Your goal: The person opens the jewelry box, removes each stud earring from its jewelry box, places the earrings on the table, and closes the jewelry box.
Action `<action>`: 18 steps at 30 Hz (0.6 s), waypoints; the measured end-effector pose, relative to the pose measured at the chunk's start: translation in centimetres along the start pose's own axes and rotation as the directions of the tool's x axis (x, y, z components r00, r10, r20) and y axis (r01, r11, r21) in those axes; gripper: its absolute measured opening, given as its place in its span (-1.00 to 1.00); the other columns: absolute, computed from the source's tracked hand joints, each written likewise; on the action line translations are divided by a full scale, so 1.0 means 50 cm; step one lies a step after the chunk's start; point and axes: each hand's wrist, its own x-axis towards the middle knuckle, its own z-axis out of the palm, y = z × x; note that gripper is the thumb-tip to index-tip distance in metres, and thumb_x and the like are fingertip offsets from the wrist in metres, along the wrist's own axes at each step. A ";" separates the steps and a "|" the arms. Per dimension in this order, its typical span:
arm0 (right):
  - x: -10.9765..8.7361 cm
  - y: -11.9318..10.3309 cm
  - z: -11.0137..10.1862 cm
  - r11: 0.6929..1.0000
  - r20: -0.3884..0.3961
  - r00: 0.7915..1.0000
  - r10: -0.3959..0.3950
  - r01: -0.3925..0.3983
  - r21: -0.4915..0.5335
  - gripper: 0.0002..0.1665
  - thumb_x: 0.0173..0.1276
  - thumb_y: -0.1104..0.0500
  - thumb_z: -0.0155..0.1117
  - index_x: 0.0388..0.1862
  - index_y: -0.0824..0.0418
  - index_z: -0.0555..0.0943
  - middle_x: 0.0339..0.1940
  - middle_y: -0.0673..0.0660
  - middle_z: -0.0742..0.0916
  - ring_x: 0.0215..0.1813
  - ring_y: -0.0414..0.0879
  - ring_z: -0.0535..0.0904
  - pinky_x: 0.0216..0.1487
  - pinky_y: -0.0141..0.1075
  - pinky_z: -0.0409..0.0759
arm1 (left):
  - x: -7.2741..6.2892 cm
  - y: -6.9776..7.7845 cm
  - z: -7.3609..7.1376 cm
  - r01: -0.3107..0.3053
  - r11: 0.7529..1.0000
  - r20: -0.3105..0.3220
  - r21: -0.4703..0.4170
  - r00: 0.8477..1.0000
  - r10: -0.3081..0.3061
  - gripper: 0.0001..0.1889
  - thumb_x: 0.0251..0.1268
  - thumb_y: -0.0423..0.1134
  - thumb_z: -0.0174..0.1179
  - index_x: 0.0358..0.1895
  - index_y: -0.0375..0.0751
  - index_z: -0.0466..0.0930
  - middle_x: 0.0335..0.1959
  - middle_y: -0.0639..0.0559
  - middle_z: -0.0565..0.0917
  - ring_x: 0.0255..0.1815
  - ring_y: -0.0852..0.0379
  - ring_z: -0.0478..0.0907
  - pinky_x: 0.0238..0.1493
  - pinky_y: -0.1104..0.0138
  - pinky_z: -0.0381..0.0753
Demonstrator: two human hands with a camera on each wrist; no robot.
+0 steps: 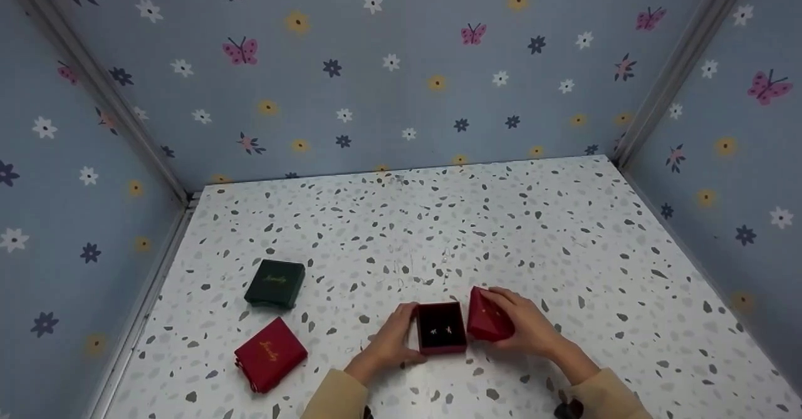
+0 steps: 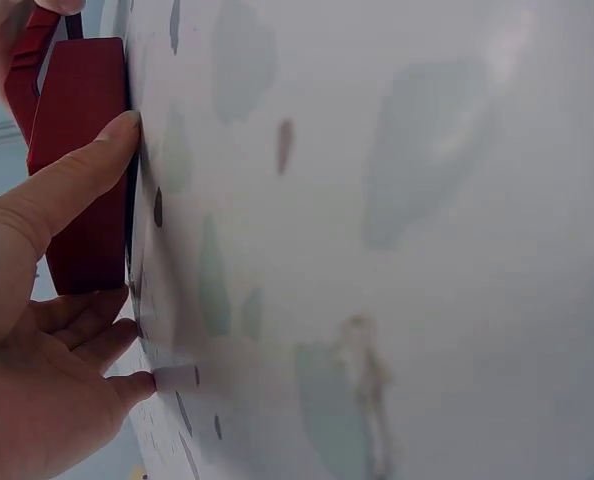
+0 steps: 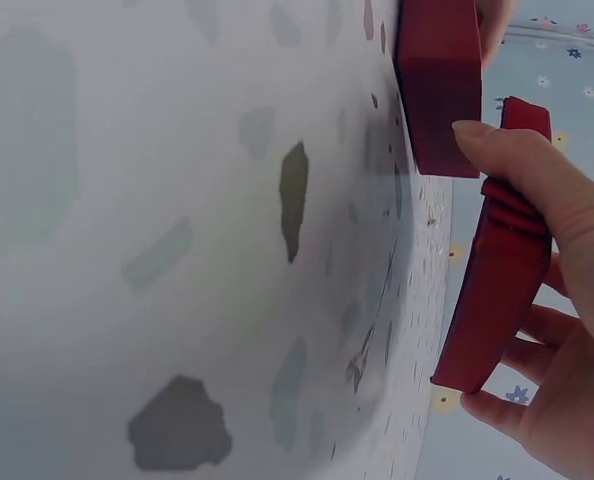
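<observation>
A small red jewelry box [image 1: 442,351] sits on the speckled table with its inside facing up. Two small shiny pieces like stud earrings [image 1: 441,331] rest on its black insert. My left hand [image 1: 393,339] holds the box from the left, thumb along the near side [image 2: 85,170] and fingers round the far side. Just right of the box, my right hand [image 1: 529,326] grips the red lid [image 1: 487,316], which stands tilted beside it. In the right wrist view the thumb is over the lid's ribbed edge [image 3: 512,207], its tip at the box's corner.
On the left lie a dark green box [image 1: 276,283] and, nearer, a closed red box [image 1: 271,355], both with gold lettering. Patterned blue panels [image 1: 401,93] wall the table [image 1: 501,237] at the back and both sides.
</observation>
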 end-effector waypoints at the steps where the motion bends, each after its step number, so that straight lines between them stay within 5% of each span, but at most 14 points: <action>1: -0.001 0.002 0.000 1.000 0.002 1.000 0.000 0.000 -0.005 0.06 -0.28 0.03 0.52 0.29 0.10 0.25 0.21 0.15 0.37 0.12 0.08 0.34 0.00 -0.06 0.40 | 0.000 0.000 0.000 0.000 1.000 0.001 -0.001 1.000 0.000 -0.01 -0.43 -0.26 0.48 0.22 -0.37 0.11 0.12 -0.13 0.29 0.17 -0.06 0.23 0.22 0.17 0.16; 18: -0.003 0.016 0.008 0.999 0.066 0.997 0.040 -0.038 -0.037 0.13 -0.35 -0.12 0.53 0.28 0.11 0.27 0.18 0.13 0.39 0.11 0.08 0.35 0.01 -0.06 0.38 | -0.002 -0.002 0.000 -0.005 1.000 -0.006 -0.008 1.000 0.005 -0.01 -0.42 -0.26 0.48 0.23 -0.38 0.10 0.10 -0.08 0.30 0.16 -0.02 0.23 0.22 0.20 0.17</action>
